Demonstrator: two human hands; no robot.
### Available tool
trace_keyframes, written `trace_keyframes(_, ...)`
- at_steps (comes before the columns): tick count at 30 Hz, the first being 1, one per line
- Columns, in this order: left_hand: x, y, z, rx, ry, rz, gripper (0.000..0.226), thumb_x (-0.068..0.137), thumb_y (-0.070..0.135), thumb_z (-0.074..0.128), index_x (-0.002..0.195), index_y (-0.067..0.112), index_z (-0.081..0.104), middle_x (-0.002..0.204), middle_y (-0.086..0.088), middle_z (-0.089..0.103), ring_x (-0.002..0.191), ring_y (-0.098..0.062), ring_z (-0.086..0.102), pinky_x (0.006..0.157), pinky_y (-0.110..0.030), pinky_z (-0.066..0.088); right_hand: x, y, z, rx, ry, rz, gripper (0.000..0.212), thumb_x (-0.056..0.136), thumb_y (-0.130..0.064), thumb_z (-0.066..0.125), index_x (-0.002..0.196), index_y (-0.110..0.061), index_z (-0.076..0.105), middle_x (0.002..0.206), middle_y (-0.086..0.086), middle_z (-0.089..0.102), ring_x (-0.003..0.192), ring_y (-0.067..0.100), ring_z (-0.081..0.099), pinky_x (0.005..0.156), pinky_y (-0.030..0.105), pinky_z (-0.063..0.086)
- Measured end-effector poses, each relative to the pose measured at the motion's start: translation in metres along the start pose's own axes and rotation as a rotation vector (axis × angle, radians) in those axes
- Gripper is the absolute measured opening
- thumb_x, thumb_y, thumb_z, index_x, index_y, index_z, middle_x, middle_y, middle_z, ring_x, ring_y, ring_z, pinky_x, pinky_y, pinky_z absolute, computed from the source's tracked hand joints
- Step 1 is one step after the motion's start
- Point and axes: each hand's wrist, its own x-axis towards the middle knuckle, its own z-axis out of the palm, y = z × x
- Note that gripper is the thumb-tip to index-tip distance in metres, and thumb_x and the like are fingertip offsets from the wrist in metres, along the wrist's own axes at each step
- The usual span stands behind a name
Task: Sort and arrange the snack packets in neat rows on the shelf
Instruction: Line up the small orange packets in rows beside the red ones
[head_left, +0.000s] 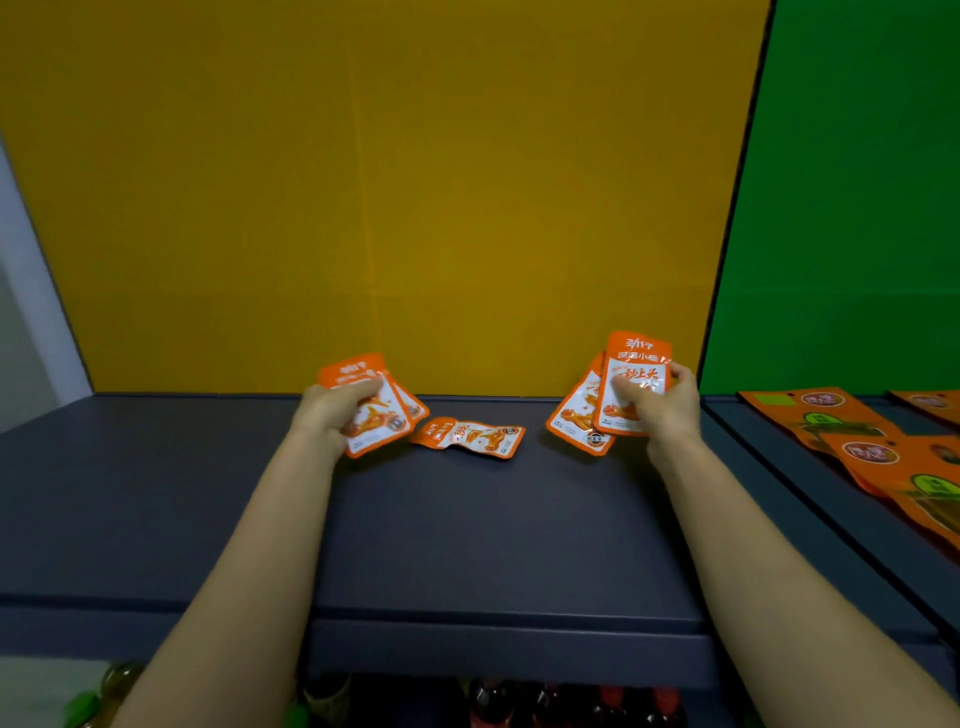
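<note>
A person is reaching both bare arms across a dark grey shelf (467, 545), each hand closed around a small fan of orange-and-white snack packets. The left hand (332, 410) is gripping its packets (382, 410) from the left edge, thumb pressing across the printed faces, so that the bundle is jutting out to the right of the fingers and tilting toward the yellow back panel (389, 182); at least two packets are overlapping there (the exact count cannot be told). The right hand (660, 402) is pinching a second bundle (623, 395) from its right edge, thumb lying on the front packet, with the packets standing nearly upright and spreading out to the left of the palm; the lowest corner is hanging just above or touching the shelf, and which cannot be told. Between the two hands, one loose packet (467, 437) is lying flat on its side on the shelf, near the back panel, apart from both grips and nearer the left-hand bundle. To the right, beyond a divider and in front of a green panel (852, 208), larger orange pouches (883, 457) are lying overlapped on the neighbouring shelf section. Bottles (545, 701) are showing dimly below the shelf's front edge.
</note>
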Motion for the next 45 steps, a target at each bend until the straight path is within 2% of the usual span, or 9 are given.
trace_keyframes(2,-0.010,-0.008,0.009,0.104,-0.082,-0.014,0.015,0.080,0.003,0.067,0.070,0.005,0.056,0.116,-0.029,0.061,0.031,-0.007,0.058,0.045,-0.026,0.053,-0.003,-0.001,0.003,0.003,-0.099,0.064,0.045,0.079,-0.005,0.070,0.120,-0.005,0.052,0.121,0.015,0.061,0.092,0.026,0.064,0.076,0.036,0.052)
trace_keyframes(5,-0.026,-0.018,0.023,0.229,-0.104,-0.066,0.010,0.081,0.006,0.068,0.083,0.001,0.060,0.113,-0.027,0.063,0.041,-0.013,0.061,0.060,-0.032,0.053,-0.009,-0.004,0.012,-0.008,-0.297,0.145,0.013,0.079,-0.002,0.068,0.084,-0.010,0.059,0.110,0.018,0.065,0.069,0.018,0.062,0.062,0.030,0.051)
trace_keyframes(8,-0.027,-0.024,0.031,0.271,-0.091,-0.070,0.032,0.082,0.009,0.068,0.108,0.002,0.051,0.111,-0.021,0.063,0.067,-0.024,0.062,0.071,-0.037,0.048,-0.012,-0.006,0.023,-0.043,-0.441,0.187,0.014,0.078,-0.002,0.069,0.082,-0.011,0.059,0.110,0.020,0.065,0.070,0.020,0.063,0.065,0.033,0.053)
trace_keyframes(15,-0.013,-0.030,0.043,0.299,-0.057,-0.013,0.049,0.078,0.015,0.072,0.117,0.000,0.046,0.109,-0.019,0.063,0.091,-0.033,0.066,0.081,-0.047,0.055,-0.013,0.005,0.055,-0.326,-0.580,0.123,0.014,0.081,-0.005,0.067,0.077,-0.014,0.057,0.108,0.016,0.067,0.061,0.011,0.062,0.055,0.024,0.052)
trace_keyframes(22,-0.003,-0.032,0.061,0.119,-0.101,-0.028,0.036,0.081,0.005,0.067,0.113,-0.006,0.053,0.110,-0.024,0.065,0.071,-0.028,0.064,0.059,-0.034,0.053,-0.011,0.016,0.067,-0.414,-0.574,0.111,0.013,0.081,-0.010,0.069,0.090,-0.010,0.060,0.112,0.017,0.067,0.094,0.028,0.066,0.071,0.032,0.053)
trace_keyframes(26,-0.001,-0.029,0.070,-0.017,-0.094,-0.083,0.011,0.085,-0.002,0.060,0.078,0.003,0.054,0.115,-0.028,0.061,0.066,-0.028,0.061,0.072,-0.044,0.050,-0.011,0.022,0.067,-0.392,-0.514,0.122,0.030,0.080,-0.011,0.070,0.108,-0.004,0.060,0.113,0.016,0.066,0.098,0.029,0.066,0.078,0.037,0.054)
trace_keyframes(31,-0.001,-0.023,0.069,-0.171,-0.179,-0.199,0.014,0.089,-0.002,0.053,0.076,0.003,0.052,0.124,-0.028,0.056,0.077,-0.034,0.061,0.078,-0.050,0.046,-0.012,0.025,0.066,-0.263,-0.415,0.150,0.016,0.080,-0.008,0.070,0.076,-0.014,0.055,0.109,0.015,0.067,0.093,0.028,0.067,0.078,0.038,0.054)
trace_keyframes(36,-0.012,-0.018,0.066,-0.264,-0.322,-0.306,0.014,0.093,0.003,0.048,0.080,0.002,0.052,0.131,-0.025,0.052,0.121,-0.038,0.051,0.088,-0.052,0.042,-0.017,0.022,0.061,-0.172,-0.385,0.189,0.013,0.080,-0.006,0.069,0.075,-0.012,0.059,0.105,0.017,0.069,0.087,0.029,0.067,0.079,0.041,0.055)
trace_keyframes(45,-0.035,-0.021,0.077,-0.171,-0.551,-0.316,0.009,0.093,0.006,0.050,0.094,0.001,0.058,0.097,-0.020,0.066,0.108,-0.035,0.059,0.083,-0.049,0.046,-0.038,0.004,0.032,-0.162,-0.379,0.162,0.008,0.083,-0.011,0.066,0.082,-0.012,0.058,0.082,0.007,0.067,0.069,0.019,0.064,0.067,0.034,0.053)
